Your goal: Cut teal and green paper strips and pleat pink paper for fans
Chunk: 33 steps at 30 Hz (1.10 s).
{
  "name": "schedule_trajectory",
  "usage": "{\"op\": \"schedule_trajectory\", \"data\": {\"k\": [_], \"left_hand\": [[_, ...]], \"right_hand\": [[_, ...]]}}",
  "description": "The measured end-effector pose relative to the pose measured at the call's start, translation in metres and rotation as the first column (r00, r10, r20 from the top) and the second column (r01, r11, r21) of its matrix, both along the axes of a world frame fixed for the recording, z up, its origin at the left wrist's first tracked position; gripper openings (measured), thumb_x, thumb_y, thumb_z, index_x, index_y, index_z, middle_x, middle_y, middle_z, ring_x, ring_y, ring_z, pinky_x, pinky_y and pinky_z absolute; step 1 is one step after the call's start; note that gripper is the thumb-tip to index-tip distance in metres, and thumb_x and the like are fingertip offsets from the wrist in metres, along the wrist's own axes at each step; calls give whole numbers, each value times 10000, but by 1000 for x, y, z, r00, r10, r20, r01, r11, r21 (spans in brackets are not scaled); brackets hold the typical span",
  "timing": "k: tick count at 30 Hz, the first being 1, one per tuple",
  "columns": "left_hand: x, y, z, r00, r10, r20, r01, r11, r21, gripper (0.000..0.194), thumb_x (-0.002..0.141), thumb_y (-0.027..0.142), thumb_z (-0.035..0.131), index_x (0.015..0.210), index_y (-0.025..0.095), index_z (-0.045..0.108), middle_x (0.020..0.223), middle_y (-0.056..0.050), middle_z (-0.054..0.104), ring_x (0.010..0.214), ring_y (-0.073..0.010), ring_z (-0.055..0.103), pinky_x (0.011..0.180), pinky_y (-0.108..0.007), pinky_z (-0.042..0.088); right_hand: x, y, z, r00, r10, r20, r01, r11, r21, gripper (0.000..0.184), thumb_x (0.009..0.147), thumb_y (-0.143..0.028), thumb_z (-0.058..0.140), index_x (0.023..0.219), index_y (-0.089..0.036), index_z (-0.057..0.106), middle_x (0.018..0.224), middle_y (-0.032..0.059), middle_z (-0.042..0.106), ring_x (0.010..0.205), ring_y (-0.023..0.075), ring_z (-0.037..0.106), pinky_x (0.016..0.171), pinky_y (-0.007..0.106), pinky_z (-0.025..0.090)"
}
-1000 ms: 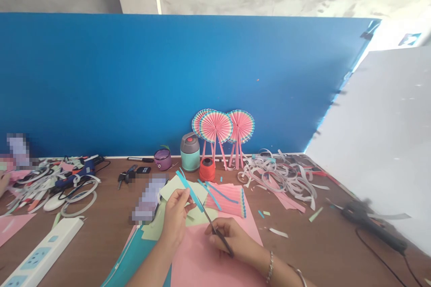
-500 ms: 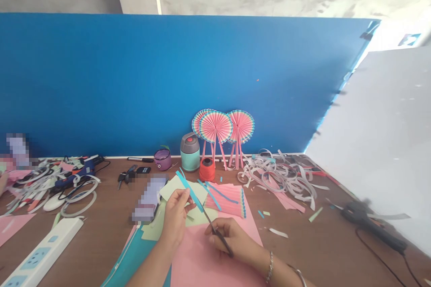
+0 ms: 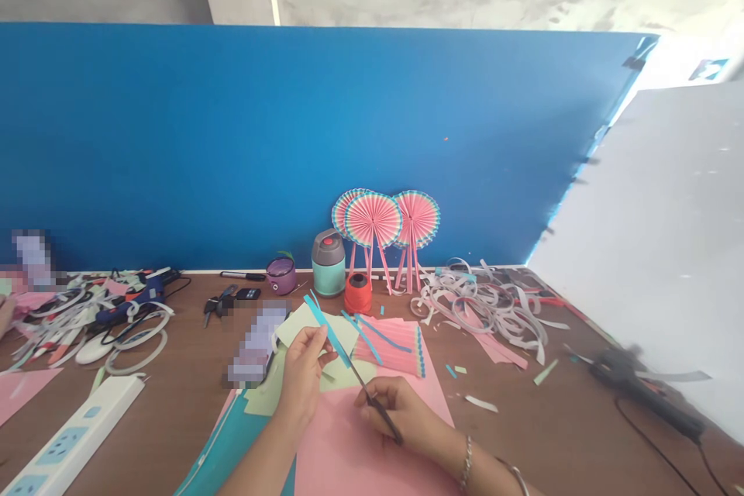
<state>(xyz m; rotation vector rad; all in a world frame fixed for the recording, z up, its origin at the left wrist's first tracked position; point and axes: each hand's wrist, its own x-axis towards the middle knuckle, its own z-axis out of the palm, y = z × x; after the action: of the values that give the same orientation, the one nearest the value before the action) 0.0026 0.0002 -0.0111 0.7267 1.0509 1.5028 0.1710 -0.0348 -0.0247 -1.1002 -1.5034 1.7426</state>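
Between thumb and fingers, my left hand (image 3: 305, 366) pinches a blue paper strip (image 3: 328, 331) that slants upward to the left. My right hand (image 3: 395, 412) grips a pair of scissors (image 3: 380, 409), whose blades reach the strip's lower end. Whether the blades are parted there is too small to tell. Under my hands lies a large pink paper sheet (image 3: 360, 449). Light green paper pieces (image 3: 264, 399) lie beneath and behind my left hand. A pleated pink paper piece (image 3: 395, 349) with a blue edge lies beyond the scissors, thin blue strips (image 3: 387, 333) on it.
Pink folded paper fans (image 3: 373, 221) stand against the blue partition (image 3: 232, 132). Before them are a teal jar (image 3: 328, 275) and a red container (image 3: 357, 294). Paper curls (image 3: 477, 310) and a glue gun (image 3: 645, 391) lie right; a phone (image 3: 260, 342) and power strip (image 3: 75, 434) lie left.
My hands, the strip and the scissors stay almost exactly where they were. At the far left edge, a bit of pale green shows by another person's hand.
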Motion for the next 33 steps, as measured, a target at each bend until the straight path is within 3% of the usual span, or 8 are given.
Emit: {"op": "schedule_trajectory", "data": {"k": [26,33], "left_hand": [[-1,0,-1,1000,-7,9,7,1000,-20,321,647,412,716,627,164,513,596,41,468,605,-91,458,582,-207,464],[-1,0,0,1000,-25,9,25,999,-27,322,640,399,721,600,158,511,589,41,456,591,-85,449,550,-190,454]], "right_hand": [[0,2,-5,999,-14,30,14,1000,-7,282,623,-377,686,717,-137,571,408,-102,385,350,21,277,342,155,208],[1,2,-11,1000,-12,18,12,1000,1,216,640,-289,677,755,-128,590,415,-99,411,342,24,291,344,156,222]]}}
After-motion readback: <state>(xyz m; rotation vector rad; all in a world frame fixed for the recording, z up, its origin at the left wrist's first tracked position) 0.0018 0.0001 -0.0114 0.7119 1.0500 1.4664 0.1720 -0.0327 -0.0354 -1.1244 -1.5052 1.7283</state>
